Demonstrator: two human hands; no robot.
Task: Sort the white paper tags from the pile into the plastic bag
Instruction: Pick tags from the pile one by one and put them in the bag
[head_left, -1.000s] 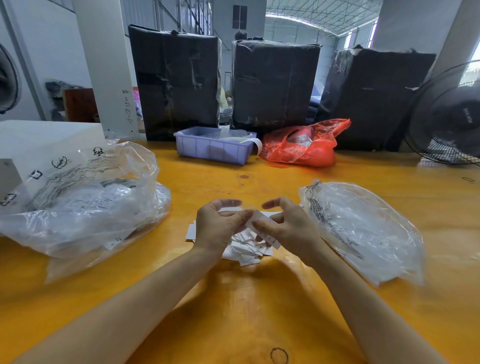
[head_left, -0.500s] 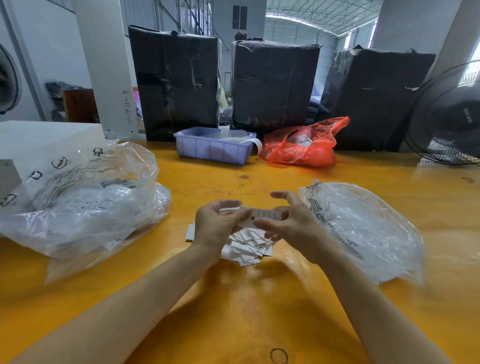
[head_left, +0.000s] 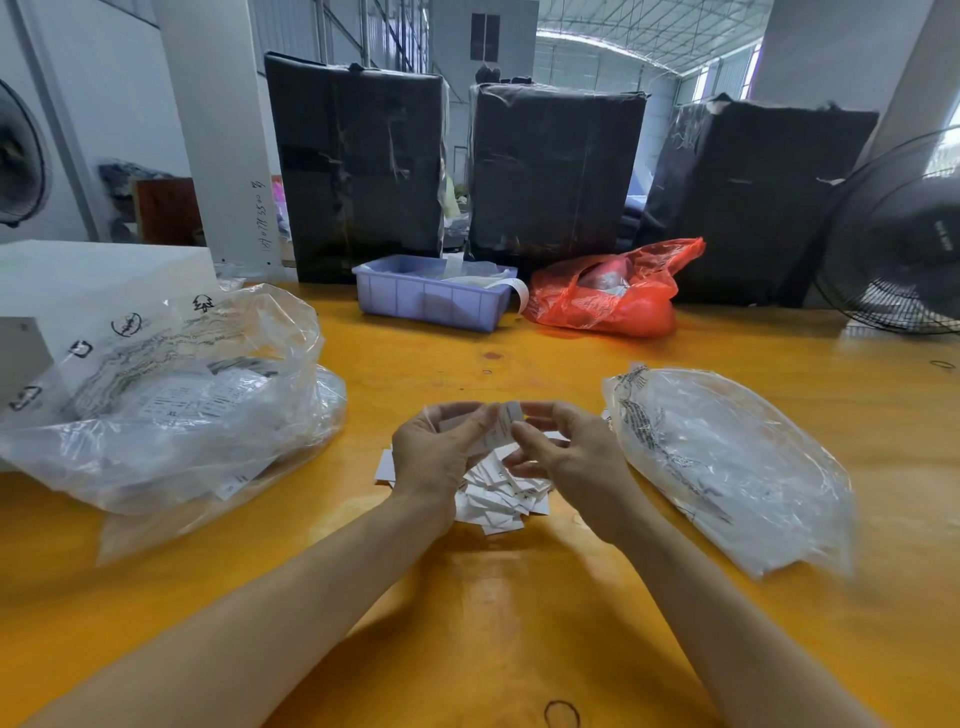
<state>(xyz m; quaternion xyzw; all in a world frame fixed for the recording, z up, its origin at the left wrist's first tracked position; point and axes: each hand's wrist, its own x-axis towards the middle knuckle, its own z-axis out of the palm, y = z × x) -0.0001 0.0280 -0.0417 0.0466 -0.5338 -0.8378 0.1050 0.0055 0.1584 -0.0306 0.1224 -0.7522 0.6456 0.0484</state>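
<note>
Above the middle of the yellow worktop (head_left: 467, 623), both hands are meeting over the pile of white paper tags (head_left: 498, 493). One white tag (head_left: 503, 428) is standing roughly upright between them, and the left hand (head_left: 434, 452) is pinching its left edge, thumb and forefinger curled in against the paper; this hand also seems to be holding further white slips behind its fingers (how many cannot be told). The right hand (head_left: 576, 457) is curling round the same tag from the other side, its forefinger arching over the top edge and its thumb reaching in lower down, with the remaining fingers loosely bent and spread below. Whether the right thumb is actually pressing the paper or sitting just beside it cannot be told.

The pile is lying on the worktop directly beneath and just behind the hands, partly hidden by them. A clear plastic bag (head_left: 727, 467) with black printing along one edge is lying flat just to the right of the right hand, apart from the held tag. A larger crumpled clear bag (head_left: 171, 405) is sitting well to the left. A lilac bin (head_left: 431, 299) and a red bag (head_left: 618, 291) are resting at the far edge.
</note>
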